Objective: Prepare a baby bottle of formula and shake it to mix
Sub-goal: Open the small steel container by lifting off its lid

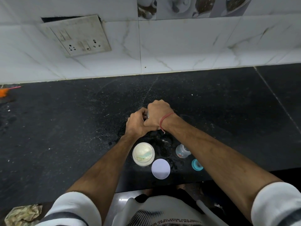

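Both hands meet over the middle of the black counter (pixel 65 119). My left hand (pixel 137 123) and my right hand (pixel 158 114) are curled around a small metallic thing (pixel 147 115) between them; almost all of it is hidden, so I cannot tell what it is. Nearer to me stands an open jar of pale formula powder (pixel 143 154), with its round white lid (pixel 160 168) lying flat beside it. The clear baby bottle (pixel 182 150) stands open under my right forearm. Its teal cap with the teat (pixel 196 164) lies by the counter's front edge.
A white tiled wall (pixel 179 46) with a socket plate (pixel 78 36) rises behind the counter. Something orange (pixel 4 92) shows at the far left. A crumpled cloth (pixel 22 215) lies at the bottom left. Powder specks and wet patches dot the counter around the jar.
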Demonstrator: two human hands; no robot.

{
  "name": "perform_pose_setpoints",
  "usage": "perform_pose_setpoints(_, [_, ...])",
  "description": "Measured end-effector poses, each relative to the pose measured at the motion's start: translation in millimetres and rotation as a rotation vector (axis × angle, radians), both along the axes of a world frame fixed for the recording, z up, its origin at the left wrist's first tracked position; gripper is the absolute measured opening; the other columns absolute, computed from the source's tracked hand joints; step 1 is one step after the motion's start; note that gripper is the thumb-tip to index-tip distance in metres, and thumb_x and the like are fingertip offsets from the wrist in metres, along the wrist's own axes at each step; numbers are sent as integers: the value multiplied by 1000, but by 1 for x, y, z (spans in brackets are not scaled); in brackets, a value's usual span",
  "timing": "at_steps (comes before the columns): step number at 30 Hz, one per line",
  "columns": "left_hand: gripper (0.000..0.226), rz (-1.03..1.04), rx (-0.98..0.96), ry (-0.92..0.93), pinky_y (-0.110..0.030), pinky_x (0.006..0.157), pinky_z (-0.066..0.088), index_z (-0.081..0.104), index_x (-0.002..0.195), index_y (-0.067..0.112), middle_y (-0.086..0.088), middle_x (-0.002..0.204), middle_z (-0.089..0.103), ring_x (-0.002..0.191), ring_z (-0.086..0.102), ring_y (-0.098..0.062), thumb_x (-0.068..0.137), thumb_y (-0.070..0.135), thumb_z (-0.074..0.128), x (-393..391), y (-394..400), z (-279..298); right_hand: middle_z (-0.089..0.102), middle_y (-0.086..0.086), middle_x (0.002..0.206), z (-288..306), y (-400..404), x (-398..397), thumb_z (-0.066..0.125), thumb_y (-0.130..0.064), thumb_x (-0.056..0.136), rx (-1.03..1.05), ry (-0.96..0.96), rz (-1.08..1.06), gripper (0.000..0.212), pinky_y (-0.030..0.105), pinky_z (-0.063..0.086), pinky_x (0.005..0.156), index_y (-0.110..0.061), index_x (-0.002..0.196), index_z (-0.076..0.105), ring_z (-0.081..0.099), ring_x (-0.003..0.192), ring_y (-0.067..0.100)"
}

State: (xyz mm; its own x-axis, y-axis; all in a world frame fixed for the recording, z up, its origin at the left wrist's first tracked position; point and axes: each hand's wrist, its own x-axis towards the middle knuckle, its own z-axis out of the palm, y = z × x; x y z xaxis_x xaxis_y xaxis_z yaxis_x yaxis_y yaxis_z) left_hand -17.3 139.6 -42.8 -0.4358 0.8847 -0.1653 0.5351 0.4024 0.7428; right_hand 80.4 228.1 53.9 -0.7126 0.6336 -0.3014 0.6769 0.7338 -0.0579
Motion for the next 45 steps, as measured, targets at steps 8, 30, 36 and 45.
perform_pose_setpoints(8, [90, -1, 23, 9, -37, 92, 64, 68, 136, 29, 16, 113, 78, 105, 74, -7, 59, 57, 105, -1, -3, -7, 50, -2, 71, -4, -3, -4, 75, -44, 90, 26, -18, 43, 35, 35, 55, 75, -15, 109, 74, 60, 78, 20])
perform_pose_setpoints(30, [75, 64, -21, -20, -38, 88, 63, 67, 113, 41, 22, 100, 76, 96, 74, -3, 52, 63, 104, 7, -3, 0, 66, 4, 111, 1, 15, 27, 76, -48, 79, -162, 185, -93, 55, 38, 58, 83, -15, 121, 62, 64, 101, 25])
perform_pose_setpoints(36, [76, 56, -21, -2, -32, 93, 61, 66, 117, 41, 25, 103, 74, 100, 73, 2, 55, 56, 109, 8, -2, 2, 73, -10, 116, -10, 25, 71, 83, -46, 84, -591, 743, -496, 45, 32, 65, 87, -29, 124, 71, 74, 105, 11])
perform_pose_setpoints(45, [83, 45, -62, 45, -35, 93, 61, 66, 127, 36, 18, 111, 75, 103, 72, -6, 59, 54, 109, 12, 2, 8, 71, 22, 135, -33, 37, 123, 54, -26, 105, -1177, 1013, -900, 34, 49, 66, 95, -8, 131, 68, 73, 121, 38])
